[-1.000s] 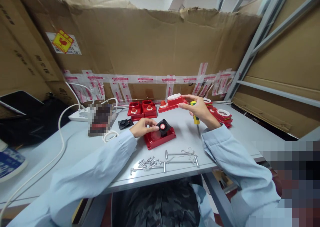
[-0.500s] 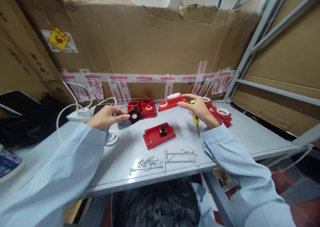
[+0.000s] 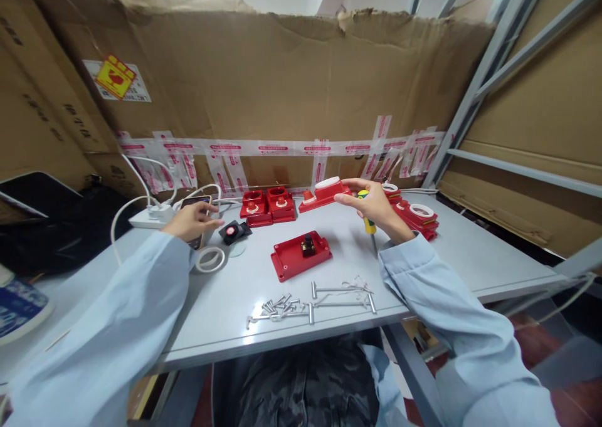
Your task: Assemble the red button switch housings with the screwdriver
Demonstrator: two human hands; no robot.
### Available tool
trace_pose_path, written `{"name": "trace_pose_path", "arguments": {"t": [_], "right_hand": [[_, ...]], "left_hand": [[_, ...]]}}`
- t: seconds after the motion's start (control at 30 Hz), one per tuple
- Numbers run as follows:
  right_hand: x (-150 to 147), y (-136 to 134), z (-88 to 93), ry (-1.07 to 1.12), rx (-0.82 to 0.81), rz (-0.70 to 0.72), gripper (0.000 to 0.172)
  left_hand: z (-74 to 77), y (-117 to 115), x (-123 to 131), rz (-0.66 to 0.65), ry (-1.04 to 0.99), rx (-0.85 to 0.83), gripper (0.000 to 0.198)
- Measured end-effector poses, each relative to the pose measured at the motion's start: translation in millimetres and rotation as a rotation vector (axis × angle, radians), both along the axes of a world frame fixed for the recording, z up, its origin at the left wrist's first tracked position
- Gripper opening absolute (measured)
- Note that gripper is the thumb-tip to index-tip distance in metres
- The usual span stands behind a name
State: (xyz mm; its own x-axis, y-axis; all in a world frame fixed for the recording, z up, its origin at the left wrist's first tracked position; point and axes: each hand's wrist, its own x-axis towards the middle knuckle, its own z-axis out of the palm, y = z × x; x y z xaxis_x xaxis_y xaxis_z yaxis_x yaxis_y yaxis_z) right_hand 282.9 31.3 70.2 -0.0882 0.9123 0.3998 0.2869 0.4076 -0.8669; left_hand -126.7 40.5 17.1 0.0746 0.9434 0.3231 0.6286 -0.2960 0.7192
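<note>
My left hand (image 3: 192,221) hovers loosely open over a phone (image 3: 201,202) at the left of the grey table (image 3: 226,314). Just right of its fingertips a black square part with a red button (image 3: 234,231) lies on the table, apart from the fingers. My right hand (image 3: 376,206) grips a yellow-green screwdriver (image 3: 365,215), shaft pointing down. Its index finger reaches toward a red housing with a white ring (image 3: 325,192). Between the hands lies a red base plate (image 3: 294,261) with a small black component (image 3: 308,246) on it.
Loose screws (image 3: 278,306) and metal T-rods (image 3: 341,291) lie near the front edge. A white tape ring (image 3: 209,259) sits by my left sleeve. Red housings (image 3: 267,204) stand at the back, more stacked at the right (image 3: 418,219). A power strip (image 3: 149,216) with cables lies left; cardboard walls stand behind.
My left hand lifted the black button part off the red base plate, carried it left and set it down on the table. The right hand with the screwdriver stayed put.
</note>
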Motion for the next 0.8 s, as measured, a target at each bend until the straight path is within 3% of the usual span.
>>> {"name": "trace_pose_path", "arguments": {"t": [0.1,0.27,0.4,0.53,0.63,0.8], "right_hand": [[0,0,-0.6,0.001,0.0,0.004,0.058],[-1,1,-3.3,-0.008,0.011,0.029,0.057],[0,4,-6.0,-0.03,0.022,0.052,0.057],[-2,2,-6.8,-0.051,0.066,0.092,0.058],[-7,-3,-5.6,-0.066,0.116,0.145,0.058],[-16,-12,-1.5,-0.139,0.2,0.264,0.06]], "left_hand": [[8.3,-8,17,-0.076,-0.007,-0.158,0.069],[2.5,-12,47,-0.165,0.192,-0.142,0.052],[-4.5,-8,48,-0.154,0.334,-0.042,0.042],[-0.3,-14,57,-0.165,0.362,0.181,0.039],[9.2,-28,80,-0.194,0.291,0.334,0.035],[25.7,-51,122,-0.307,0.19,0.431,0.037]]}}
